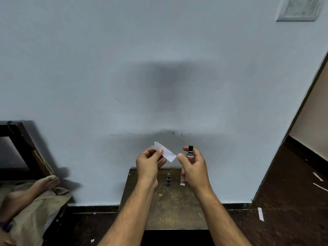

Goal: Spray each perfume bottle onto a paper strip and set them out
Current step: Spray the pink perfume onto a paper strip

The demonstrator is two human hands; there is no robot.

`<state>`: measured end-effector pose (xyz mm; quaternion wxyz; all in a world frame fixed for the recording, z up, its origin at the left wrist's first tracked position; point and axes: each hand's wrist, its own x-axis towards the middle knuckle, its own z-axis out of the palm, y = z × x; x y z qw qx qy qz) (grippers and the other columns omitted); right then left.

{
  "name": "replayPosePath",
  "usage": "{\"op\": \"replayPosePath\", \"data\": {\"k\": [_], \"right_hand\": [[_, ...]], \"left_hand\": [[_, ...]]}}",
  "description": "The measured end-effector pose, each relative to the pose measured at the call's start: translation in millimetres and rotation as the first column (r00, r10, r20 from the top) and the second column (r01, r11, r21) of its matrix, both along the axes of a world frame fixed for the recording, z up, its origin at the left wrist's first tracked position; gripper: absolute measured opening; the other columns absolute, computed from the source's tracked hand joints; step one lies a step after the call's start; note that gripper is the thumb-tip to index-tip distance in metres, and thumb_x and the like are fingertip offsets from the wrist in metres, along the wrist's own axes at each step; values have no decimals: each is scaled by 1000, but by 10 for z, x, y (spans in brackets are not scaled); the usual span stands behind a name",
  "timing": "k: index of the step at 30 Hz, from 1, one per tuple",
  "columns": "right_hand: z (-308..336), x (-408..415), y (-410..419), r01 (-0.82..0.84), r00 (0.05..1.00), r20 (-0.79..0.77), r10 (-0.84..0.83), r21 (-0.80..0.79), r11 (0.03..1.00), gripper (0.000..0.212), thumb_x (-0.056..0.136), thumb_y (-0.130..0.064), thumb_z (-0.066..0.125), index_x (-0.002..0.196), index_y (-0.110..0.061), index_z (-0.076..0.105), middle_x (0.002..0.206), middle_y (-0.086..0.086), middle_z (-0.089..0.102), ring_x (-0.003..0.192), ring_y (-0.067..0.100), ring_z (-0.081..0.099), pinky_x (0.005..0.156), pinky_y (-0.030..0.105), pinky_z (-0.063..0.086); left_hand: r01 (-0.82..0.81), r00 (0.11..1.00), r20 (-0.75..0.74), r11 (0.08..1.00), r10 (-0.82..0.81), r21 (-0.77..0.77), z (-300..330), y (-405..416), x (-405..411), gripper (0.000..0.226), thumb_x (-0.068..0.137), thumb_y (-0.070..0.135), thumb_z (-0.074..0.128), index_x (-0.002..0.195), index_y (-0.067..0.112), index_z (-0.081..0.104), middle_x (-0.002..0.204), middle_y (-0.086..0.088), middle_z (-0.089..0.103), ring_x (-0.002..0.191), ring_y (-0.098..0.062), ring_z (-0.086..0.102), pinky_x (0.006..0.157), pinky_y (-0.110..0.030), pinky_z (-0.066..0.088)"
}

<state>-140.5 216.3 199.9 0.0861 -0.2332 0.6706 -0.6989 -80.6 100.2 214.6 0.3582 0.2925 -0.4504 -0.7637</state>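
Item 1. Another person's bare foot [48,181] and leg, at 8 o'clock in the head view, rested on tan cloth [33,206] beside a dark wooden frame [21,137].

Item 2. Small dark table [170,203], at 6 o'clock, stood against the pale blue wall [124,68]; top worn and stained.

Item 3. Left hand [148,162], raised above the table's far edge. Thumb and curled fingers pinched one end of a white paper strip [166,152]. The strip ran from 10 o'clock to 4 o'clock across the gap between the hands, its lower end free and just beside the right thumb tip.

Item 4. Small blue bottle [168,180], upright on the table near its far edge, dark sprayer on top, between the two forearms.

Item 5. Clear bottle [182,179], upright on the table at 3 o'clock of the blue one, partly hidden behind the right hand.

Item 6. Right hand [194,166], raised level with the left. Fingers curled round a pink perfume bottle [190,156] held upright, black sprayer at 12 o'clock, forefinger hooked beside the sprayer.

Item 7. Loose white paper strips [260,213] lay on the dark floor [292,201] at 4 o'clock, well apart from the table.

Item 8. Pale wall plate [300,8], at 1 o'clock, high on the wall.
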Motion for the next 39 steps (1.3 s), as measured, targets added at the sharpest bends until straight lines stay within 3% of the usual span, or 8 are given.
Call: {"op": "replayPosePath", "data": {"k": [2,7,12,16,21,25,29,39], "right_hand": [[-8,-29,-49,58,998,10,-58,30,998,37,68,-55,74,94,-36,56,82,-2,59,64,18,55,55,31,48],[-59,-114,-128,71,995,67,-68,-48,996,25,78,-13,74,89,-22,54,76,3,58,54,20,51,47,30,45],[7,-188,-139,76,997,23,-76,-4,997,23,83,-15,69,95,-27,53,86,9,58,64,23,55,53,30,50],[75,-215,-100,29,997,-79,-21,90,996,42,87,-40,67,123,-41,47,96,1,57,76,20,57,62,33,53],[168,-94,5,-140,976,-148,157,121,983,62,96,-34,56,145,-51,23,97,-4,56,65,12,57,52,26,50],[173,-35,20,-35,955,-288,72,130,991,58,93,-33,61,142,-46,33,85,-10,57,62,9,59,54,25,52],[183,-20,29,110,888,-459,9,232,966,54,92,-38,61,140,-43,36,94,-8,61,81,2,60,64,14,45],[333,86,-36,292,773,-635,-8,345,892,44,96,-39,52,138,-35,40,99,-11,50,79,9,54,55,13,34]], "left_hand": [[14,1000,13,1000,-13,-11,8,38,9,7,86,5,69,84,12,69,84,-4,71,81,-19,67,63,-28,55],[78,997,5,996,-78,34,30,97,11,9,86,7,69,82,15,66,84,-4,72,80,-17,68,58,-27,47],[121,988,113,983,-106,-141,38,10,60,11,91,22,66,88,12,70,86,-4,74,82,-15,72,57,-25,48],[13,994,108,974,11,-225,61,-25,84,13,90,20,67,95,9,71,84,-4,73,79,-14,72,53,-21,52],[-184,978,57,959,201,-213,107,-36,64,6,88,16,70,91,12,71,80,-3,73,72,-12,72,53,-24,56],[-227,973,6,954,232,-197,140,-29,83,3,87,13,71,88,11,71,80,-6,73,73,-15,73,55,-24,57],[-264,964,-31,941,263,-214,178,-4,95,2,86,10,72,86,8,71,75,-6,72,72,-18,73,58,-27,59],[-313,941,-17,849,338,-426,194,119,75,6,86,18,73,84,13,74,72,3,73,66,-10,71,61,-40,61]]}}
